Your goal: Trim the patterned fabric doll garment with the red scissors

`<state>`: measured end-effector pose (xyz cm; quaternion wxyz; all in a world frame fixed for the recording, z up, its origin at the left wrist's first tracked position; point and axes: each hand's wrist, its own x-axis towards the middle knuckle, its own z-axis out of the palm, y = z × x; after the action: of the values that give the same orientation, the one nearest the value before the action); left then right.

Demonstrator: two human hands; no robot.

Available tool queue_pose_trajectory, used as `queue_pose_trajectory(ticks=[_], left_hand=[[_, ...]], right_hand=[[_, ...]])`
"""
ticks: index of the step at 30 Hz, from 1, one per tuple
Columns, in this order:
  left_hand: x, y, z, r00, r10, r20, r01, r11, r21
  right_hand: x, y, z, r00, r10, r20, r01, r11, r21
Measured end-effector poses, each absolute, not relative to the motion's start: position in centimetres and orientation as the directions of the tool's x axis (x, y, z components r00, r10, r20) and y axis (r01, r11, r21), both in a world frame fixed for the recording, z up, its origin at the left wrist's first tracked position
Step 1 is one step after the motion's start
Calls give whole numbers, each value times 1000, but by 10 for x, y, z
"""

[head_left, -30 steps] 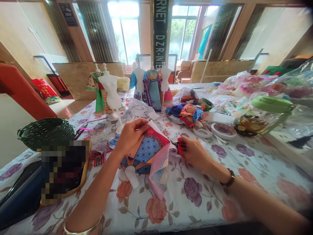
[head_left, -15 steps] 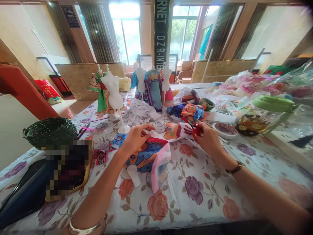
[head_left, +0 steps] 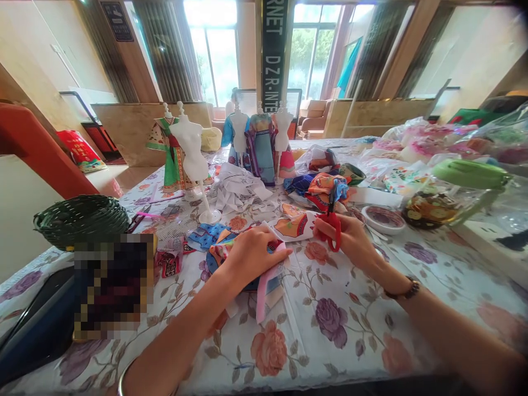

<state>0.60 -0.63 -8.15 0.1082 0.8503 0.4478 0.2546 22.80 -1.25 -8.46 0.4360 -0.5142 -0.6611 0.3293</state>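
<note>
**Trimming a printed paper doll garment on the floral tablecloth**

At the far left a dark green woven basket (head_left: 80, 219) sits by the table's edge, beside one blurred-out dark object. Behind it stand mannequin busts: one bare white plastic bust on a stand (head_left: 192, 151) near the front, one in a green robe (head_left: 167, 157), and about three more at the back, though those overlap and the count is uncertain.

The person's left hand (head_left: 252, 254) lies flat, fingers closed down on the printed blue, orange and pink paper garment sheet (head_left: 264, 275), pinning it to the flower-patterned tablecloth (head_left: 330, 324). One loose piece, an orange-and-white cut-out (head_left: 295, 226), lies between the two hands.

The right hand (head_left: 350, 239) is clamped around one pair of red-handled scissors (head_left: 331, 220), blades pointing up and away from the sheet. The step in hand appears to be cutting out parts; the next move calls for bringing the blades back to the sheet's printed edge while the left hand steadies it.

Further right stand one round tape roll (head_left: 381, 218) and one glass jar with a green lid (head_left: 449, 192).
</note>
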Motion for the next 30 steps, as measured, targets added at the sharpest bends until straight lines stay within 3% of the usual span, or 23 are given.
queue_pose_trajectory(ticks=[5,11,17,23,30], left_hand=[[10,-9,-89,454,848,273,750,-529,397],[12,-16,-92,437,870,228,747,-492,446],[13,-21,-90,357,886,296,723,-463,513],[17,-24,-82,266,858,440,668,-493,557],[19,-32,-80,265,768,583,625,-597,502]], right_hand=[[230,-16,-83,-443,896,14,269,148,-952],[238,-17,-80,-672,702,-235,347,18,-938],[241,-20,-72,-667,648,-366,425,-72,-902],[240,-18,-73,-658,654,-373,432,-77,-898],[237,-24,-69,-711,605,-359,403,-68,-913]])
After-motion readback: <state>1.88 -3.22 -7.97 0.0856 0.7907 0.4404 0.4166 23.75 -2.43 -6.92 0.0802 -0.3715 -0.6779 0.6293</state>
